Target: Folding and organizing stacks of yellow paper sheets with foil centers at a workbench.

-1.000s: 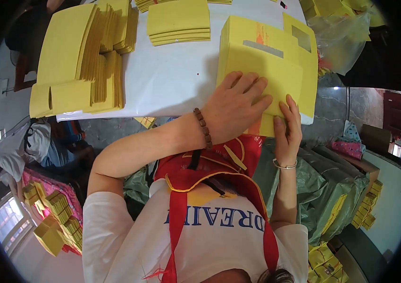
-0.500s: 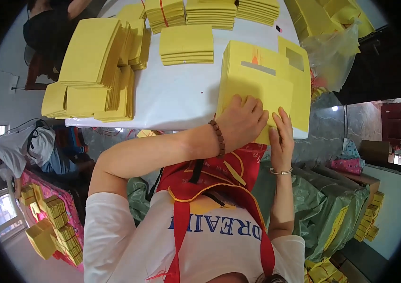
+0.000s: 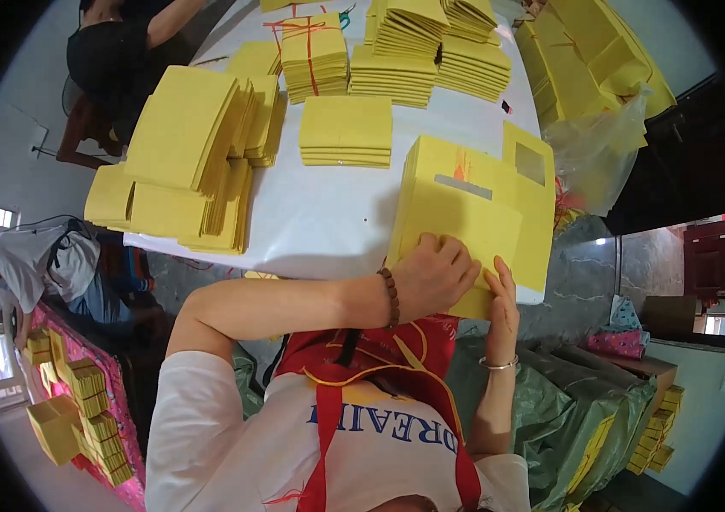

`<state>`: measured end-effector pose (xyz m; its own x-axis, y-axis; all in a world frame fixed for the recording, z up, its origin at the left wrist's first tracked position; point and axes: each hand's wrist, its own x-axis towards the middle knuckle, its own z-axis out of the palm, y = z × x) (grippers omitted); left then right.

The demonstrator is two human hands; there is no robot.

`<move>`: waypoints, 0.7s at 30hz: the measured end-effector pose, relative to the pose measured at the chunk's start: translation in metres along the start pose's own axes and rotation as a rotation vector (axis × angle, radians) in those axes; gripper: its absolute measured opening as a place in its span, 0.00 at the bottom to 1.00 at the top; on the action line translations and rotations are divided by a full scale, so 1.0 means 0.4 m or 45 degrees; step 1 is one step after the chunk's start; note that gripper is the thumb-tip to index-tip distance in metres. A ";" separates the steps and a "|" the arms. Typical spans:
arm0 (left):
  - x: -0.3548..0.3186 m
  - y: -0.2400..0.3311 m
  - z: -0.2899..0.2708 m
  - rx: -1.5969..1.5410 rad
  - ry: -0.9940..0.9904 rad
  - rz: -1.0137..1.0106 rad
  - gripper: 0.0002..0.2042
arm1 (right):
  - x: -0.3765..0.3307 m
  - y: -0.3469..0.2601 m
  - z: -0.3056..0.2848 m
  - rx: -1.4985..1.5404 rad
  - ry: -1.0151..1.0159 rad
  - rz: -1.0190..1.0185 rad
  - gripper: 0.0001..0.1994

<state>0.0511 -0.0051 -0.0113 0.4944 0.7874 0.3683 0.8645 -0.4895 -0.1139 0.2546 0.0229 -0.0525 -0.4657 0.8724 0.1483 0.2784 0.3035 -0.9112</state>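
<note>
A stack of yellow paper pieces [image 3: 456, 205] lies at the table's near right edge, its top piece showing a grey slot and an orange-red mark. My left hand [image 3: 437, 275], wearing a brown bead bracelet, rests on the near part of the stack. Its fingers are curled down against the top yellow paper. Beside it, my right hand [image 3: 503, 316], with a silver bangle, reaches up along the near edge of the paper, fingers stretched out and touching it. Another yellow piece with a grey window [image 3: 530, 164] sticks out from the stack's right side.
Folded yellow stacks [image 3: 179, 128] stand on the white table [image 3: 320, 218] at left, with a small pile [image 3: 345, 132] in the middle. Farther back are a red-tied bundle [image 3: 316, 60] and teal scissors [image 3: 346, 15]. Green-wrapped bales [image 3: 588, 401] stand at right. Two people are on the left.
The view has tilted, so the table sits lower and more of its far end shows. Both hands stay at nearly the same place on the stack.
</note>
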 end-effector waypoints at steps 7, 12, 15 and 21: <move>0.003 -0.027 0.000 -0.044 0.042 0.031 0.19 | -0.005 0.003 -0.007 0.455 0.003 0.071 0.28; -0.010 -0.021 0.005 -0.036 0.166 0.013 0.18 | -0.009 0.008 -0.013 0.656 0.015 0.043 0.25; -0.013 -0.018 0.000 -0.037 0.142 -0.010 0.18 | -0.013 0.012 0.002 0.773 0.245 0.069 0.26; 0.001 -0.093 -0.082 -0.309 0.272 -0.103 0.23 | -0.002 0.010 0.006 0.846 0.406 0.129 0.27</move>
<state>0.0163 0.0011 0.0235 0.3730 0.7436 0.5550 0.8407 -0.5239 0.1368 0.2542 0.0224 -0.0571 -0.1704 0.9833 0.0631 -0.3069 0.0079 -0.9517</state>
